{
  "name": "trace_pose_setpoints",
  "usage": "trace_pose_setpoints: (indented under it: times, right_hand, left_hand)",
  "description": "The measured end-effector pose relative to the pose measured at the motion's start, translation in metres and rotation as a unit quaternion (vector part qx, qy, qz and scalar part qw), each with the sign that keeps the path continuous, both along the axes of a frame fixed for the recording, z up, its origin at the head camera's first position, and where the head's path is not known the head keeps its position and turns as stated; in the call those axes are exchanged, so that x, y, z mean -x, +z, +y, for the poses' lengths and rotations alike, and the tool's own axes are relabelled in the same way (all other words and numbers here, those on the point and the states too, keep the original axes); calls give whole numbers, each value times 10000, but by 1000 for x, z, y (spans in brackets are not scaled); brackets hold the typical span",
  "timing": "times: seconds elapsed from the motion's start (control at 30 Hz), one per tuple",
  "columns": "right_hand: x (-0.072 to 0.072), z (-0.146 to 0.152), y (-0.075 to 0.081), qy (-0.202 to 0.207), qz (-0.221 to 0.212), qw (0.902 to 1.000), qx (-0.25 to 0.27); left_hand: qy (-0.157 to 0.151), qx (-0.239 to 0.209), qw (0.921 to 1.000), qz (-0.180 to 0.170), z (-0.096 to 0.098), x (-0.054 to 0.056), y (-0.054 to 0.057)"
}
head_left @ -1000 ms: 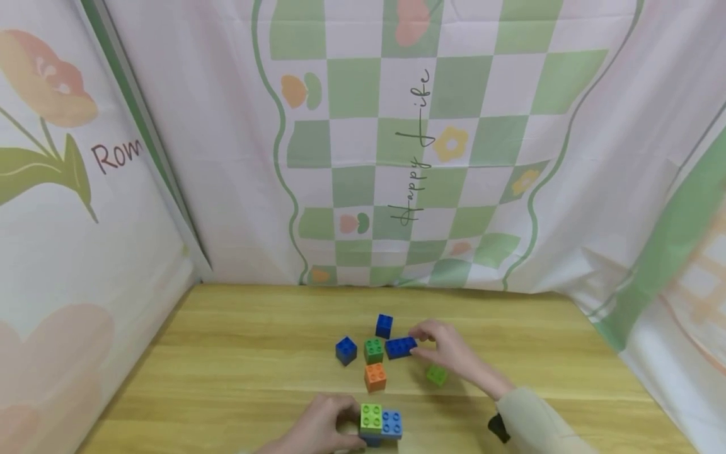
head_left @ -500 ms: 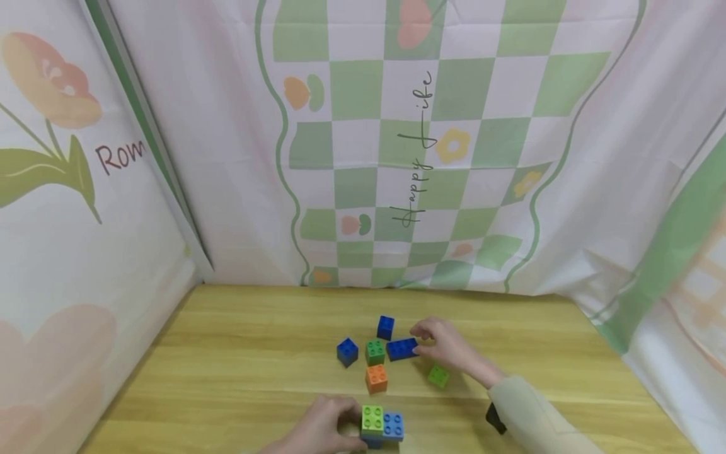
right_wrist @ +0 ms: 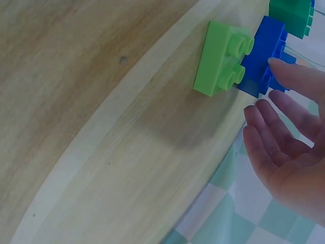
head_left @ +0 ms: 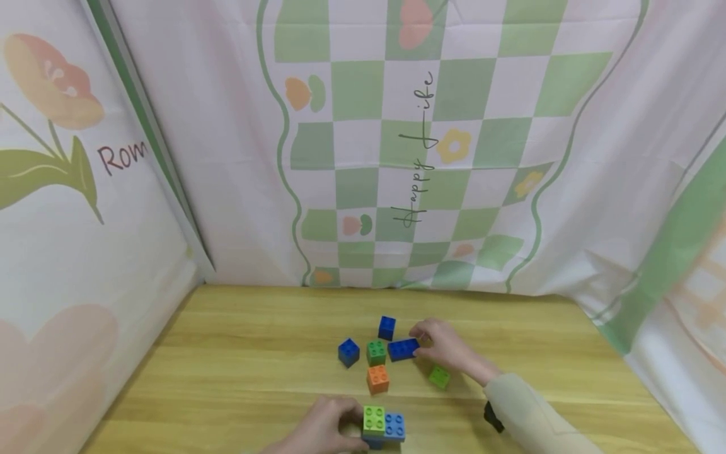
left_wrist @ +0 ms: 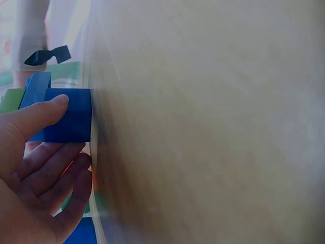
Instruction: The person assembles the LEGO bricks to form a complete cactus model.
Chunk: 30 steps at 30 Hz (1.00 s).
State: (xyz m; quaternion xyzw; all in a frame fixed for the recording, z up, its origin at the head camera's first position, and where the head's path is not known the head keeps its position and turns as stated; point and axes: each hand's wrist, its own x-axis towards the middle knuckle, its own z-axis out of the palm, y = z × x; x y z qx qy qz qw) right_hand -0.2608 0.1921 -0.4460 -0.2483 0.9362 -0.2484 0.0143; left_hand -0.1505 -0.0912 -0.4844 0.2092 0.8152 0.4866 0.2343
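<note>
In the head view, my left hand (head_left: 326,425) grips a small stack from its left side. On top of the stack sit a lime brick (head_left: 374,419) and a light blue brick (head_left: 394,426). The left wrist view shows my thumb pressed to its dark blue lower brick (left_wrist: 73,119), with fingers curved opposite. Farther back, my right hand (head_left: 448,347) is at the right end of a long blue brick (head_left: 403,349), lying flat. Its thumb overlaps the brick in the right wrist view, and the index fingertip stands off the far edge. A flat lime brick (right_wrist: 223,58) lies nearby.
On the wooden table (head_left: 238,353), an orange brick (head_left: 378,379) stands in front of a green brick (head_left: 376,352). Dark blue cubes lie to the left (head_left: 348,352) and behind (head_left: 387,327). A printed curtain (head_left: 408,189) hangs at the table's back edge.
The head view has shifted slightly, so everything sits a little farther right. Both hands stay nearly still, the right one at the long blue brick, the left one holding the stack.
</note>
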Motion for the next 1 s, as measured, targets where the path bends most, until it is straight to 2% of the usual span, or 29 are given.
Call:
trace_pose_setpoints:
  times: [0.37, 0.6, 0.8, 1.0]
  right_hand:
    - [5, -1, -4, -1, -20, 9996, -268]
    - [6, -3, -5, 16, -192, 9996, -198]
    - [6, -3, -7, -19, -176, 9996, -224]
    - [4, -1, -6, -21, -140, 9996, -236]
  left_hand:
    - [35, -6, 10000, -51, 1, 1, -3]
    - [44, 19, 10000, -52, 1, 2, -3]
    - [0, 33, 10000, 70, 0, 2, -3]
    - [53, 54, 10000, -6, 1, 2, -4]
